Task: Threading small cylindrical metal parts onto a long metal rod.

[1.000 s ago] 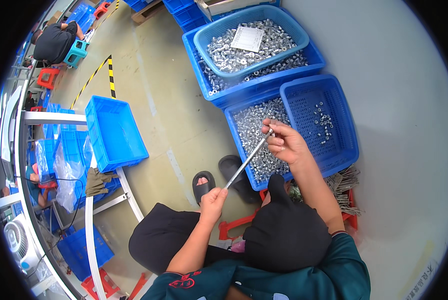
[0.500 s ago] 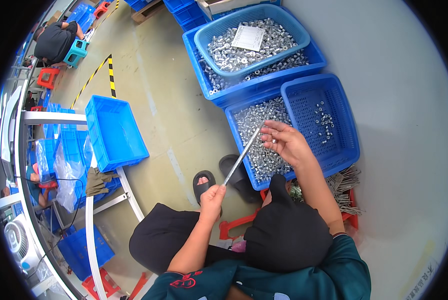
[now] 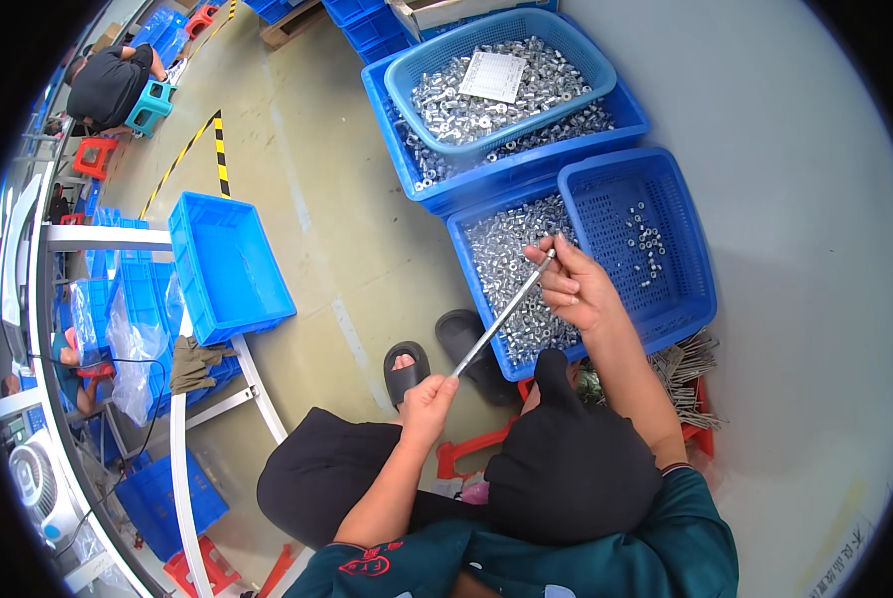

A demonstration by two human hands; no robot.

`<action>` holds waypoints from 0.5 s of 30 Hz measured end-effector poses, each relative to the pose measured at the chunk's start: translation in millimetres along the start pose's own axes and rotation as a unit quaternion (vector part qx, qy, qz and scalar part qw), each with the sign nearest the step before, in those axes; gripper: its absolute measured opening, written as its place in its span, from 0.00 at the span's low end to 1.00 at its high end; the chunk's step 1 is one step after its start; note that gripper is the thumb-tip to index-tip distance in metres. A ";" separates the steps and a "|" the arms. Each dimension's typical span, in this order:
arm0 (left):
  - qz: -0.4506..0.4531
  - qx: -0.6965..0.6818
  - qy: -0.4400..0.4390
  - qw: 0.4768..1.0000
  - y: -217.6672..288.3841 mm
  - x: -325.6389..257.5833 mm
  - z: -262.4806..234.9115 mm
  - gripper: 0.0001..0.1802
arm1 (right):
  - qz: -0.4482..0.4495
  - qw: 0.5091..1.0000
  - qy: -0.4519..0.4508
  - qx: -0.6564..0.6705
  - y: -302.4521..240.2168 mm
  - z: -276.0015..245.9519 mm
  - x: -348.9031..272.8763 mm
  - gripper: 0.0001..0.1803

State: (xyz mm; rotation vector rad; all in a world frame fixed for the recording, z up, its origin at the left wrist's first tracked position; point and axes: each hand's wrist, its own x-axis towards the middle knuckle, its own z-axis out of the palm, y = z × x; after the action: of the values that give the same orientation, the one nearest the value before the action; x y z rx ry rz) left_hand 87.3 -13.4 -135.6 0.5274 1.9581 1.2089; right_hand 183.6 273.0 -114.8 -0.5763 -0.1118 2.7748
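A thin silvery metal rod slants up to the right between my hands. My left hand is closed round its lower end, above my knees. At the upper end, the thumb and a finger of my right hand pinch the tip; the other fingers curl beneath, and whether they hold a small part is too small to tell. Under the right hand stands a blue bin of small silvery metal collars. Beside it, a blue perforated basket has several of the same small collars scattered on its bottom.
A light-blue basket heaped with metal parts, with a paper slip on top, rests in a larger blue bin. Metal rods lie by my right knee. At left are a blue crate and a white frame. Another person sits far left.
The rod's upper end has shifted right and slightly down, so the rod leans more. My right fingers have changed their grip around the tip. My left hand has moved slightly right.
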 end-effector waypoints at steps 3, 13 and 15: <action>0.005 0.003 0.003 1.000 -2.1 0.1 -0.9 0.18 | 0.021 1.000 -0.015 0.017 1.9 2.8 -1.0 0.12; 0.028 0.010 0.020 0.999 -0.5 0.0 -3.7 0.18 | 0.023 0.988 0.001 -0.152 1.2 10.1 -1.2 0.11; 0.017 -0.007 0.015 1.000 -0.6 0.2 -3.4 0.18 | 0.000 0.988 0.015 -0.152 9.5 14.3 -3.3 0.13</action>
State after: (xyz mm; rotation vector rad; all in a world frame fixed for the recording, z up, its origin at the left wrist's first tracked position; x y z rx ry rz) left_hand 84.6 -15.5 -135.3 0.5403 1.9722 1.2568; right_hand 178.1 262.7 -101.7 -0.6910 -0.5357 2.7665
